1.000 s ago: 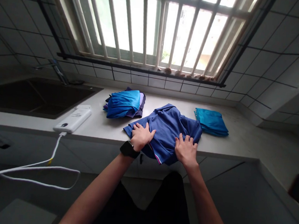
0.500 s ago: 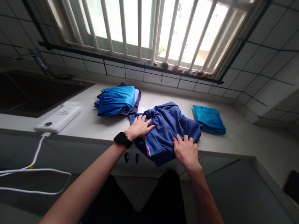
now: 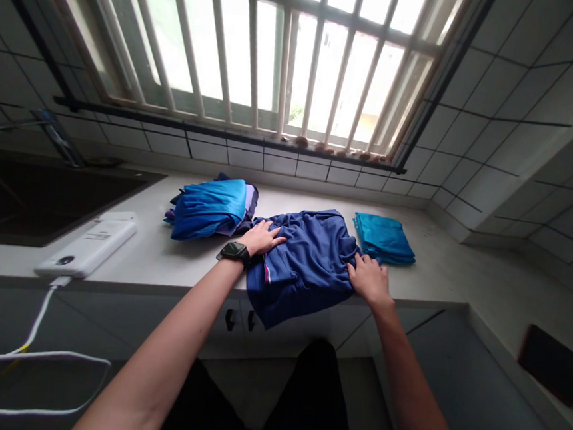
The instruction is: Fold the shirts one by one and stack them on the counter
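Forearms (image 3: 183,333) extended, left fingers (image 3: 266,229) spread on blue garment (image 3: 308,254), right fingers (image 3: 361,262) curled against it, grip unclear

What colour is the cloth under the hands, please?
The cloth is mostly dark blue, seen best in the head view.

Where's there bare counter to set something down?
Bare counter lies right of the folded teal cloth; a smaller patch separates the white device from the blue-topped pile. Between pile and teal cloth it's crowded: left hand and right hand on the navy garment.
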Demonstrator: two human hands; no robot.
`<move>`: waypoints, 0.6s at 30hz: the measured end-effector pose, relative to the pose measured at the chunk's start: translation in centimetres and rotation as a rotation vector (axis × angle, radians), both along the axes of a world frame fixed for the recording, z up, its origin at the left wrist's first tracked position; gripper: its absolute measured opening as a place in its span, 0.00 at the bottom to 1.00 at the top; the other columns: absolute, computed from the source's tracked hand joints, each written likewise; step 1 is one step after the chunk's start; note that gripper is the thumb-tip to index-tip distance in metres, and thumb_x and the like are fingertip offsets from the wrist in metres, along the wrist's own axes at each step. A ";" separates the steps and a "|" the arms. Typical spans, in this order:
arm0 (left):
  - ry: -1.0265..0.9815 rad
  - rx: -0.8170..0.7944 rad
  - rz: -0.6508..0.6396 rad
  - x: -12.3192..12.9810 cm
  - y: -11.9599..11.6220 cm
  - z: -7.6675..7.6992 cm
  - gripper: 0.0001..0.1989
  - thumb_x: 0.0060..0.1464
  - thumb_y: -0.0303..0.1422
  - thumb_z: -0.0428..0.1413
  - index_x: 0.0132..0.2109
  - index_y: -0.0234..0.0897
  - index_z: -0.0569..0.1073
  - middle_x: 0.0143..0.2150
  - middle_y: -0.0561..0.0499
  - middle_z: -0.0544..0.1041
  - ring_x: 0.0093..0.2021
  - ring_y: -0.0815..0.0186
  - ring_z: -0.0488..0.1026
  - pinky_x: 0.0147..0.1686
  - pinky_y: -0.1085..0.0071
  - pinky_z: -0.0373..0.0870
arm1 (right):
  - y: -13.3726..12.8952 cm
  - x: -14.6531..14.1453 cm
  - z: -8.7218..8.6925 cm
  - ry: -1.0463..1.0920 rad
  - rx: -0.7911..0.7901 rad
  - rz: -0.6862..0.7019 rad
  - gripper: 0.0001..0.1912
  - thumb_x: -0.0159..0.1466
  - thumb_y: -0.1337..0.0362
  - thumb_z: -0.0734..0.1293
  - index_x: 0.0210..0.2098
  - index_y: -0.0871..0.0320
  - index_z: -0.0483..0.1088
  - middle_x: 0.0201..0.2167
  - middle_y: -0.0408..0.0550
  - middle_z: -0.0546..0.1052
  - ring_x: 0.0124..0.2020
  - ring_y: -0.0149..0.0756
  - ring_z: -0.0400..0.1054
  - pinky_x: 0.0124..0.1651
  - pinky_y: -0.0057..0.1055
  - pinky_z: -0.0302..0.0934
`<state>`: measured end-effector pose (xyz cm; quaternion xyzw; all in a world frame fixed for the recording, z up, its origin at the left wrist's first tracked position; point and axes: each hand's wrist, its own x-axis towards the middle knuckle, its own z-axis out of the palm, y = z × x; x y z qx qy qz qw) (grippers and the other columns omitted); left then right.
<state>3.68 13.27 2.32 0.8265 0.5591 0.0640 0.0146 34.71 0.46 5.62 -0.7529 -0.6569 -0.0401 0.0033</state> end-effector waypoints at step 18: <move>-0.105 0.110 -0.080 1.9 -13.5 1.8 0.18 0.66 0.41 0.60 0.59 0.40 0.75 0.58 0.42 0.78 0.56 0.54 0.77 0.55 0.63 0.74 | 0.6 -4.0 0.8 0.233 0.127 0.369 0.24 0.76 0.59 0.59 0.67 0.55 0.68 0.72 0.55 0.67 0.70 0.46 0.61 0.66 0.40 0.60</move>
